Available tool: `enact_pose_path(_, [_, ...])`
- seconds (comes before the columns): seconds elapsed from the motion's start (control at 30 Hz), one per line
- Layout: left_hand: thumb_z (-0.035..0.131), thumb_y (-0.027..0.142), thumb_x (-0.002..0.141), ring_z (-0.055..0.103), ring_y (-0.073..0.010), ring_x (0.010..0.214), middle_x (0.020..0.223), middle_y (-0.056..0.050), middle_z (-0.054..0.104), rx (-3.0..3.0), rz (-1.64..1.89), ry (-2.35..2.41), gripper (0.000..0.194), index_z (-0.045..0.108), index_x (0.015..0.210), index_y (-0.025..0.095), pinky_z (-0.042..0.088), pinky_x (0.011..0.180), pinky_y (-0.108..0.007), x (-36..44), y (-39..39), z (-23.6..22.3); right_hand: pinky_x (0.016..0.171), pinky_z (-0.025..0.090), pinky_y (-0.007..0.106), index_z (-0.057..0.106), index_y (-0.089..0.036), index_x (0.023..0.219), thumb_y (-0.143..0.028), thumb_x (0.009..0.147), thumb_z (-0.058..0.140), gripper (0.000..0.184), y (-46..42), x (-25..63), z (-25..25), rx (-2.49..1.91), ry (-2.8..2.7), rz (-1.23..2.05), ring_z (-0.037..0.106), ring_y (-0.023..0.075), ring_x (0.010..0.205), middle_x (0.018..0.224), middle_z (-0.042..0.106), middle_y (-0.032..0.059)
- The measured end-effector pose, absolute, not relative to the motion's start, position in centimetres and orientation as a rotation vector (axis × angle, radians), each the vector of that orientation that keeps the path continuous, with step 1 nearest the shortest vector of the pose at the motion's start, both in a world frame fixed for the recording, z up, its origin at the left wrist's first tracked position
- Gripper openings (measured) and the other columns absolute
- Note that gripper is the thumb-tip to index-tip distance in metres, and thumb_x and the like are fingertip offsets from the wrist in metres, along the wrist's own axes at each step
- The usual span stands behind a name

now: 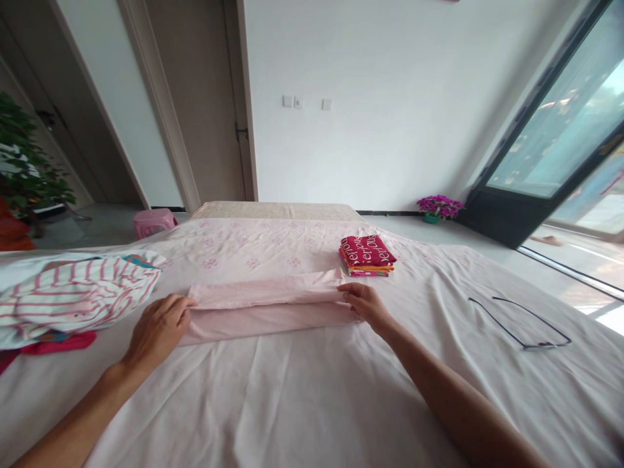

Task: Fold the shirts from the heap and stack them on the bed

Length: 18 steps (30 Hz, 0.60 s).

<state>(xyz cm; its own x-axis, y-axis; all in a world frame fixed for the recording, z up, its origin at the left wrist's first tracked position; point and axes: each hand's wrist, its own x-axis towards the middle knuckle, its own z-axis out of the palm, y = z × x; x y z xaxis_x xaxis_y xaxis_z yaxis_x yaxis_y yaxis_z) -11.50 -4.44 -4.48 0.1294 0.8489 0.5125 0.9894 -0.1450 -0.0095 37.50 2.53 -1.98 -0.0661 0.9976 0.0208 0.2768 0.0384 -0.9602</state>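
Observation:
A pale pink cloth garment (268,296) lies on the sheet-covered surface, folded into a long narrow strip with its upper layer partly over the lower one. At its left end, my left hand (163,325) pinches the edge of the upper layer. My right hand (363,302) grips the opposite end between thumb and fingers. Just beyond my right hand sits a small stack of folded clothes (368,255), with a dark red piece with white lettering on top. To the left of my left hand lies a loose heap of striped clothes (82,289).
Eyeglasses (524,331) rest on the pale sheet (273,403) at the right. Past the surface's edge are a pink stool (153,222), a potted plant with purple flowers (439,207) and a leafy green plant (29,156). A glass door (550,130) stands at the right.

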Motion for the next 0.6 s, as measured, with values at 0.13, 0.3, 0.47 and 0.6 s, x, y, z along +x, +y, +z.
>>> enact_pose_path(0.13, [0.042,0.022,0.088,0.062,-0.0234,0.097,0.100,-0.006,0.068,-2.033,-0.613,-1.797,0.022,0.062,0.098,0.022,0.043,0.094,-0.037,-11.3,-5.1,-4.0,0.056,0.040,0.025,0.073,-0.017,0.102,-0.030,0.072,0.057,0.036,1.5,38.0,-1.1,-1.329,-1.617,0.950,0.055,0.0149,0.063,0.075,0.066,0.0011])
enact_pose_path(0.3, [0.046,0.018,0.083,0.061,-0.0238,0.092,0.092,-0.005,0.068,-2.120,-0.520,-1.764,0.016,0.060,0.088,0.023,0.044,0.092,-0.039,-11.0,-6.0,-4.3,0.064,0.042,0.027,0.076,-0.020,0.100,-0.017,0.068,0.055,0.038,0.7,38.8,-1.7,-1.484,-2.000,0.728,0.058,0.0168,0.067,0.075,0.067,0.0017])
enact_pose_path(0.47, [0.047,0.020,0.083,0.059,-0.0246,0.094,0.090,-0.005,0.067,-2.037,-0.548,-1.723,0.013,0.060,0.086,0.023,0.040,0.101,-0.041,-10.9,-6.2,-3.5,0.077,0.044,0.029,0.075,-0.022,0.101,-0.010,0.067,0.055,0.042,0.8,39.2,-1.2,-1.455,-2.130,0.376,0.060,0.0194,0.082,0.092,0.071,0.0044])
enact_pose_path(0.6, [0.048,0.018,0.080,0.060,-0.0235,0.091,0.087,-0.004,0.068,-2.126,-0.433,-1.717,0.015,0.062,0.082,0.023,0.035,0.107,-0.043,-10.8,-6.4,-3.5,0.076,0.043,0.027,0.075,-0.023,0.100,-0.011,0.071,0.053,0.038,0.3,39.3,-0.6,-1.456,-2.262,0.355,0.060,0.0187,0.085,0.091,0.071,0.0029])
